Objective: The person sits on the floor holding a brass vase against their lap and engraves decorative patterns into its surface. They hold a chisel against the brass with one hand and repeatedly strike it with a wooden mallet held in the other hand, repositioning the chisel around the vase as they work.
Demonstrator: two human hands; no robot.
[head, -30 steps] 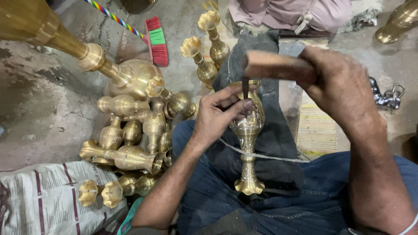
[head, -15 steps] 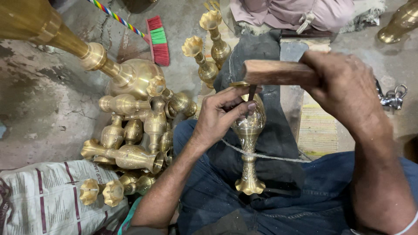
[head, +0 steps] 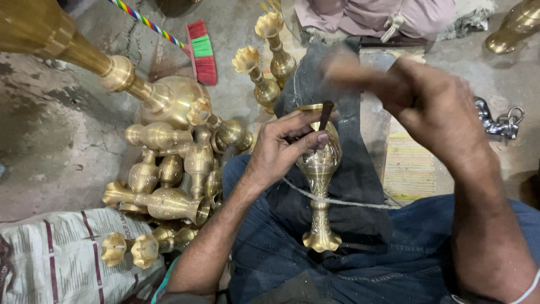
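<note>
Brass vases [head: 169, 180] lie heaped on the floor at left. The left hand [head: 284, 149] pinches a dark punch [head: 325, 114] against the rim of an engraved brass vase [head: 319, 169] lying on the lap. The right hand [head: 436, 112] grips a blurred wooden mallet [head: 351, 72] above it.

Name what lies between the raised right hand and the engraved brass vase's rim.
Head view: a dark punch, pinched by the left hand, stands on the vase below the right hand.

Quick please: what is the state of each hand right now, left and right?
Left hand: closed, holding a dark punch against the brass vase.
Right hand: closed around a blurred wooden mallet.
</note>
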